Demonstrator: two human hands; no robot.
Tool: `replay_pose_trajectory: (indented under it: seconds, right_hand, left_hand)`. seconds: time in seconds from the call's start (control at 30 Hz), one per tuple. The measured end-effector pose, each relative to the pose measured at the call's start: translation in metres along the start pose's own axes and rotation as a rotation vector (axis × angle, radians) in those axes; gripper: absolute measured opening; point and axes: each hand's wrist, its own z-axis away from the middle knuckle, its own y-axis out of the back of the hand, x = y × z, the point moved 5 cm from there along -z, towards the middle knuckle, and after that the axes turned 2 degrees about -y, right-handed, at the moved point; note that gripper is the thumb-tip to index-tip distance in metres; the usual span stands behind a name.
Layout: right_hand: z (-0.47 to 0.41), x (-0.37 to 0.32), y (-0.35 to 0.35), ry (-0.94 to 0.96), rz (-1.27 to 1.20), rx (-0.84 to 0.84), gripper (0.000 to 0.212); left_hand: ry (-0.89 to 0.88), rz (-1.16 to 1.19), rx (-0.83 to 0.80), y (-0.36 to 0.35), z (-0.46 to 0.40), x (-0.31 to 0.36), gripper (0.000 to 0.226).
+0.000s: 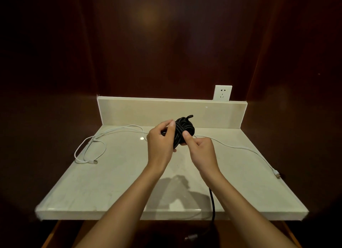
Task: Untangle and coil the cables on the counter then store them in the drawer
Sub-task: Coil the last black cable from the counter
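Observation:
A black cable (185,129) is wound into a thick bundle held above the middle of the pale counter (120,183). My left hand (162,143) grips the bundle's left side with curled fingers. My right hand (200,148) pinches its right side with thumb and fingers. A loose black tail (212,205) hangs down past the counter's front edge under my right forearm. A white cable (88,149) lies in loops on the left, runs behind my hands and trails right to a plug (277,174) near the right edge.
A low backsplash (138,110) closes the counter's far side, with a white wall socket (222,93) above it at the right. Dark wood panels surround the counter. An open drawer edge (53,234) shows below the front edge.

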Motion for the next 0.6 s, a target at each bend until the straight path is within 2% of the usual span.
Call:
replay_pose_trajectory:
  seconds: [0.13,0.27,0.37,0.5,0.6]
  right_hand:
    - [0.003,-0.002,0.001,-0.102,-0.062,-0.027,0.062]
    - [0.009,-0.008,0.005,-0.222,-0.130,-0.088,0.047]
    - [0.013,-0.005,0.006,-0.312,-0.137,-0.132,0.047]
    - [0.012,-0.008,0.004,-0.326,-0.006,-0.228,0.048]
    - [0.012,-0.015,0.009,-0.217,0.131,-0.372,0.035]
  left_hand:
    - [-0.131,-0.050,0.010,0.004,-0.004,0.004,0.052]
    - [-0.200,-0.111,-0.014,0.005,-0.002,0.007,0.048]
    - [-0.255,-0.175,-0.055,0.003,-0.002,0.007,0.045]
    - [-0.150,-0.143,-0.073,0.007,-0.009,-0.002,0.049]
    - [-0.057,-0.101,-0.028,0.014,-0.016,-0.013,0.053]
